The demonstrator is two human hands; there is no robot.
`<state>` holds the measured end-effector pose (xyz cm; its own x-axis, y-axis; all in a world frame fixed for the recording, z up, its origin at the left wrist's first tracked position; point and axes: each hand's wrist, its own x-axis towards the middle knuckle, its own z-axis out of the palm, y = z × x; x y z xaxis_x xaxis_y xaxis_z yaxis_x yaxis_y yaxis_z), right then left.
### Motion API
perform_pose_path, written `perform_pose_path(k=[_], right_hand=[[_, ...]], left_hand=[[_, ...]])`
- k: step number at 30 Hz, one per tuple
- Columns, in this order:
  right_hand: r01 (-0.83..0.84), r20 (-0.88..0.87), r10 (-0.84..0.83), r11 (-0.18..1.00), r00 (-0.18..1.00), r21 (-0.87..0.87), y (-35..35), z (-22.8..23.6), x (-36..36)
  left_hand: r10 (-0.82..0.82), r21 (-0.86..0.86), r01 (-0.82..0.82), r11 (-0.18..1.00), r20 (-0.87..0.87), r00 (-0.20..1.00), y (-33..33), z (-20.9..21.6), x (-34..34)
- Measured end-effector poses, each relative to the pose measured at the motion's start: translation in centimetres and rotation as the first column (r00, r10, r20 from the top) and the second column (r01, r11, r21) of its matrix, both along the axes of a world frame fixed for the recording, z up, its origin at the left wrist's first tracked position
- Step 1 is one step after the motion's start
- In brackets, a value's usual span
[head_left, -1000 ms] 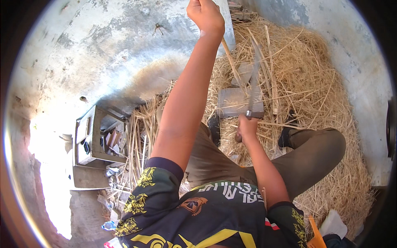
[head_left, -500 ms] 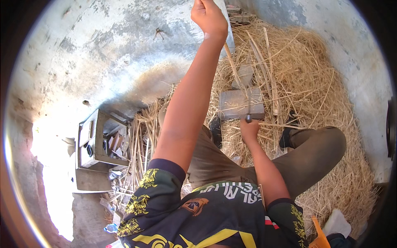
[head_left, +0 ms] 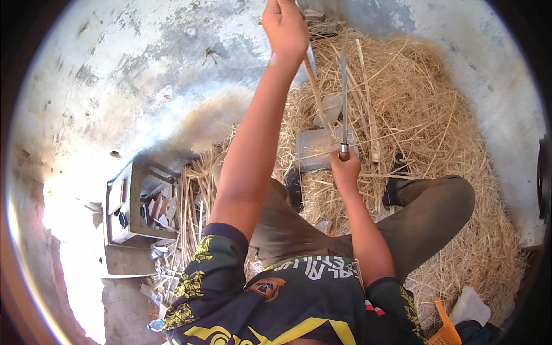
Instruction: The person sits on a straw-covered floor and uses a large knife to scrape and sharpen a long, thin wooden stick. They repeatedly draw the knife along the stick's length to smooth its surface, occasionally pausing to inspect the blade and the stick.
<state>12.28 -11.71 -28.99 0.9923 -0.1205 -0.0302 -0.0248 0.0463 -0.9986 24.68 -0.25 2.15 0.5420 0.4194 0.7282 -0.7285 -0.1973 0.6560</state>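
Note:
My left arm reaches far forward, and my left hand (head_left: pixel 286 31) is closed at the top edge of the view. From behind its wrist a long pale bamboo strip (head_left: pixel 316 92) slants down to a grey rectangular block (head_left: pixel 309 156). The hand appears closed on the strip's far end, though the grip itself is hidden. My right hand (head_left: pixel 345 171) is wrapped round the dark handle of a long knife (head_left: pixel 344 103) at the block's near right corner. Its narrow blade points away from me, over the block and to the right of the strip.
Heaped straw-like shavings (head_left: pixel 414 98) cover the floor, with loose strips (head_left: pixel 368 98) among them. A flat grey slab (head_left: pixel 329 109) lies beyond the block. At left stands a wooden box-like cabinet (head_left: pixel 135 198) holding scraps. An orange plastic item (head_left: pixel 445 328) sits lower right. Weathered walls surround me.
The knife blade has lifted off the block area and now points far forward, showing its full length. My right hand has risen slightly. The left hand stays closed, shifted slightly left.

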Motion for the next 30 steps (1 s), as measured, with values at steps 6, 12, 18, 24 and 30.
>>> perform_pose_path(k=[6, 12, 18, 24, 30], right_hand=[[-0.224, -0.051, 0.235, 0.96, 0.971, 0.166, -0.7, 4.8, 0.0], [-0.401, -0.05, 0.454, 0.83, 0.89, 0.388, 0.2, 6.8, -1.2], [-0.402, -0.041, 0.459, 0.816, 0.888, 0.415, 0.6, 7.6, -1.8], [-0.307, -0.055, 0.362, 0.853, 0.93, 0.421, -0.7, 8.5, -1.2], [-0.196, -0.158, 0.325, 0.823, 0.932, 0.534, -1.0, 9.0, -1.1]], left_hand=[[-0.147, 0.139, 0.158, 0.978, -0.089, 0.985, -2.8, 6.0, -3.9], [-0.292, 0.106, 0.305, 0.946, -0.126, 0.948, -4.3, 8.6, -2.4], [-0.193, 0.214, 0.207, 0.955, -0.086, 0.977, -1.8, 9.1, 1.4], [0.038, 0.623, -0.405, 0.669, 0.516, 0.856, -1.4, 0.8, -6.6], [-0.007, 0.997, -0.038, -0.074, 0.037, 0.999, 4.9, -11.5, -16.6]])
